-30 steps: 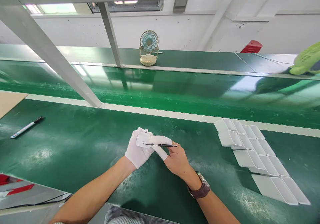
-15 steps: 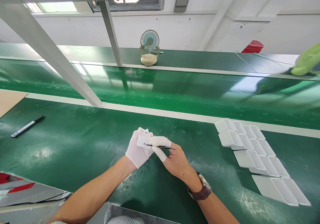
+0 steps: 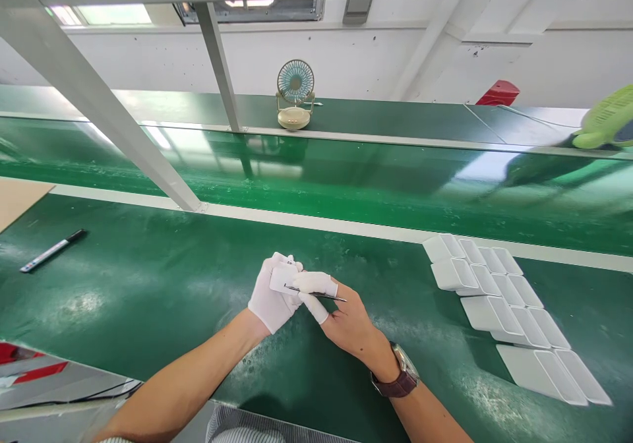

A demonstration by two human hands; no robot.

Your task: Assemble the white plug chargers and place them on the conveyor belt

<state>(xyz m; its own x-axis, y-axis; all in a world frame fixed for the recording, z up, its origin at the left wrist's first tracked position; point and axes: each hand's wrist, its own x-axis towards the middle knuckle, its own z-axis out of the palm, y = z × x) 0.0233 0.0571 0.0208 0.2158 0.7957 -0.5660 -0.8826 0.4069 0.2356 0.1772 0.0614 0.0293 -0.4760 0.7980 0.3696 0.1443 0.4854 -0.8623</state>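
In a white glove, my left hand (image 3: 273,304) is closed round a small flat white plastic piece (image 3: 281,278) with rounded corners, its face turned up. My right hand (image 3: 341,308) wears white finger covers on the thumb and forefinger. Between those fingers it pinches thin dark tweezers (image 3: 324,295), whose tip lies against the face of the white piece. A tiny dark mark shows at that tip; I cannot make out what it is. The fingers of both hands meet over the green bench (image 3: 188,285).
Rows of white open trays (image 3: 504,321) stand at the right. A marker pen (image 3: 53,250) lies at the left near a tan board (image 3: 22,199). A slanting metal post (image 3: 123,120) rises behind the bench. On the far ledge are a small fan (image 3: 295,93) and a green fan (image 3: 606,120).
The tweezers have tilted slightly, their rear end a little lower. My left hand and the white piece have hardly moved.
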